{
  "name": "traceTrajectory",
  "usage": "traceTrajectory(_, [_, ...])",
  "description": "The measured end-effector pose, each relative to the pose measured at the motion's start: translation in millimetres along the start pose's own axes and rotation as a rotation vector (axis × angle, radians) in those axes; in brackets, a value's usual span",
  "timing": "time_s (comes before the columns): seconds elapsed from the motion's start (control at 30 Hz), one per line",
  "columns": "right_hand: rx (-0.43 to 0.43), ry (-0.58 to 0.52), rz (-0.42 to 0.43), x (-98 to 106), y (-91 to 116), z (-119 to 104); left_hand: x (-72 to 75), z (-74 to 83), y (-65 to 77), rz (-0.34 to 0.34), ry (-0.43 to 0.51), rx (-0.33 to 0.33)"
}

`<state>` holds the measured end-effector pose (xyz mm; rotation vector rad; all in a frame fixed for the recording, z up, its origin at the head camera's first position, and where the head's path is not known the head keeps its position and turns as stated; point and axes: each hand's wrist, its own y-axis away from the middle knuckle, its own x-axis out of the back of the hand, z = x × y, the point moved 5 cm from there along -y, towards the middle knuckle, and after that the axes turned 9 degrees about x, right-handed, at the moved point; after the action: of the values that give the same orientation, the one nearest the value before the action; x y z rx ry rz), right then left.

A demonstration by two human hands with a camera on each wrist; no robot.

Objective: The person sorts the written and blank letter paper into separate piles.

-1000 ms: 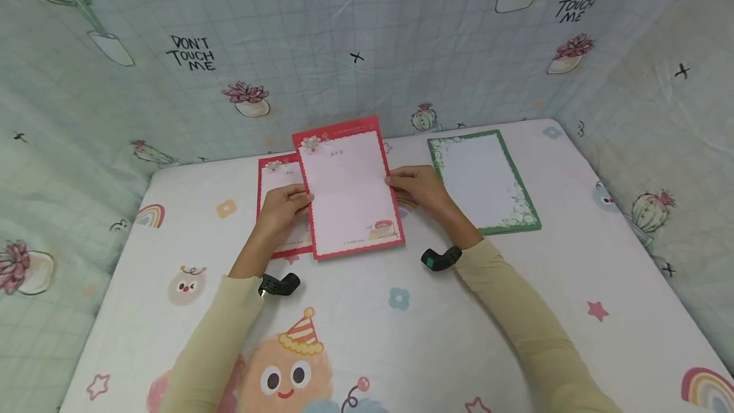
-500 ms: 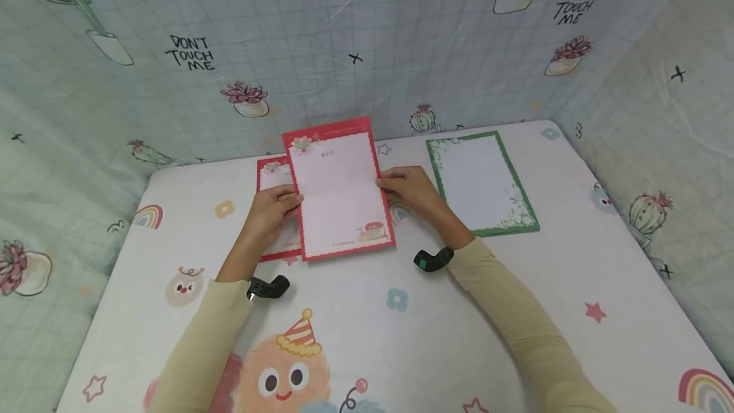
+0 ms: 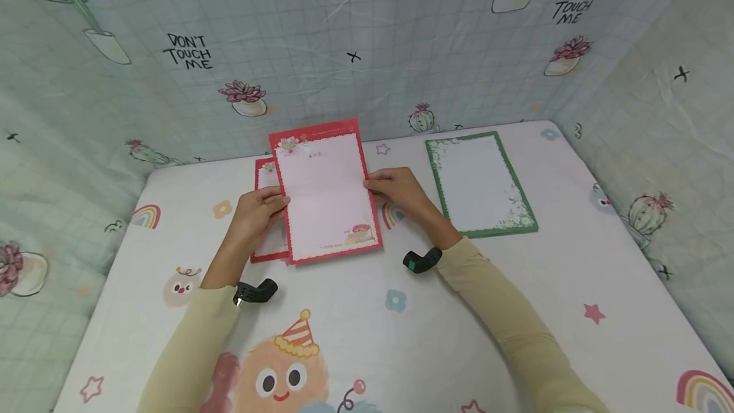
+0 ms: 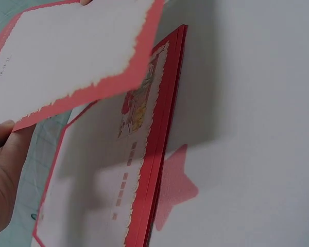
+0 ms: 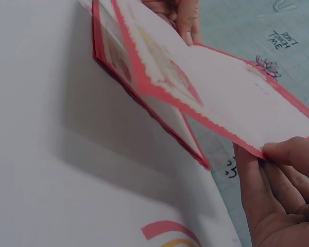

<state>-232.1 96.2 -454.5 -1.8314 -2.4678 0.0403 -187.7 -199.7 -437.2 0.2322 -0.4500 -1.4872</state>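
Observation:
Between both hands a red-bordered sheet of paper (image 3: 327, 196) is held up above the table. My left hand (image 3: 255, 215) pinches its left edge, thumb on the front. The right hand (image 3: 401, 190) pinches the opposite edge the same way. Below lies a stack of matching red-bordered sheets (image 4: 92, 180), partly covered by the raised one in the head view. Both wrist views show a gap between the raised sheet and this stack. The raised sheet has flowers at its top left and a small colored picture at its bottom right.
A stack of green-bordered paper (image 3: 476, 183) lies at the back right of the table. The white tablecloth (image 3: 447, 324) carries printed cartoon figures, stars and rainbows. A patterned cloth curtain (image 3: 321, 37) hangs behind the table and along both sides.
Both hands have carried the raised sheet leftward, so it now overlaps more of the red-bordered stack. The green-bordered stack stays in place.

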Motion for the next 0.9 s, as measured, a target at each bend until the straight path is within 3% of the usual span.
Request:
traceTrajectory(0.27, [0.01,-0.01,0.004,-5.7,-2.4,-1.8,5.3,2.1,5.7,-0.009,0.047,-0.021])
traceTrajectory(0.9, [0.001,-0.058,0.003,-24.1,-6.3,-3.6,22.9,3.9,14.3,0.001,-0.01,-0.037])
